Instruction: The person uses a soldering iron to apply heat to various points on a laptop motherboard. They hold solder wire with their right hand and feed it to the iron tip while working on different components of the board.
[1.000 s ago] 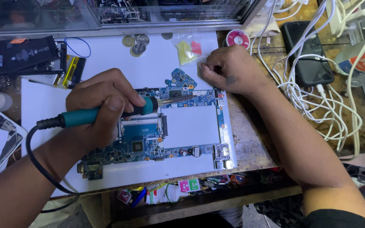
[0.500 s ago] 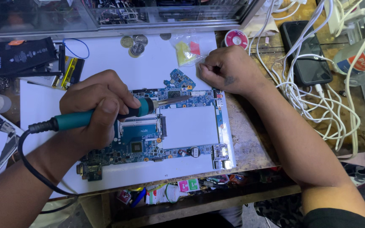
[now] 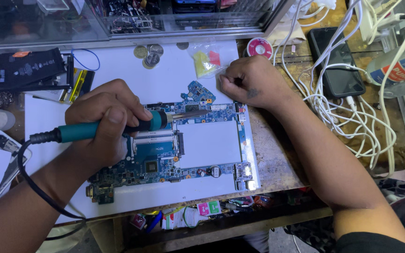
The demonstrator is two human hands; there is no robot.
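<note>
My left hand (image 3: 106,124) grips a teal-handled soldering iron (image 3: 118,127) with a black cord; its metal tip reaches right to the upper part of a blue circuit board (image 3: 165,159). The board lies flat on a white sheet (image 3: 118,70) on the bench. My right hand (image 3: 254,84) rests as a closed fist at the board's upper right corner, knuckles down next to a small blue board piece (image 3: 197,92). Whether it pinches anything is hidden.
A small clear bag with yellow and red bits (image 3: 207,61), coins (image 3: 150,54) and a solder spool (image 3: 260,48) lie at the back. A black battery (image 3: 26,69) sits left. White cables (image 3: 348,107) and a dark phone (image 3: 336,61) crowd the right. A glass case (image 3: 141,18) runs behind.
My left hand and the soldering iron have shifted slightly; the tip stays at the board's upper edge. My right hand has stayed in place.
</note>
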